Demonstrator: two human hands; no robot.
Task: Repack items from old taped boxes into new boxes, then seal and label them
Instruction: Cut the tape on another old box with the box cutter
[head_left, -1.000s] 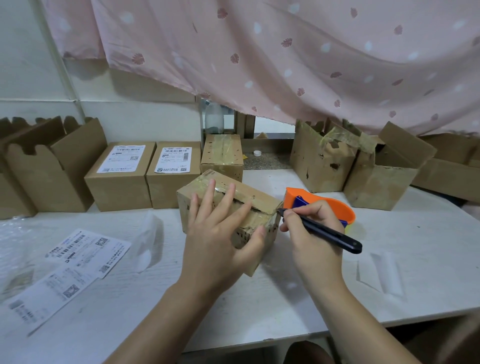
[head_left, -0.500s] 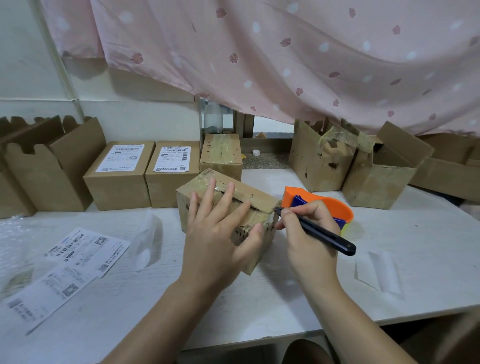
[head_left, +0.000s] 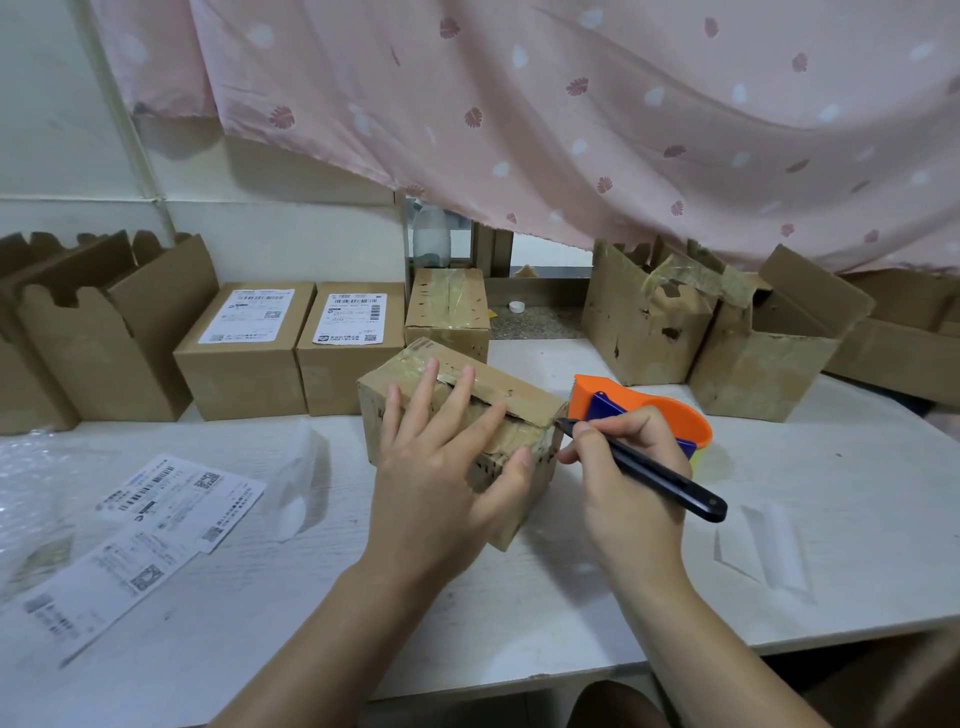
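Right grip (head_left: 631, 486) pinches cutter (head_left: 678, 491); white table (head_left: 519, 613), pink curtain (head_left: 571, 104).

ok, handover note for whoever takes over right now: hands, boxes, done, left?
Left hand presses on top of the old taped box. Right hand grips a black pen-like tool, tip at the box's top right edge.
Done: two labelled boxes stand at rear left.
Left: this box's flaps are shut; a second taped box waits behind it. Tape dispenser sits behind the right hand, loose labels at front left.
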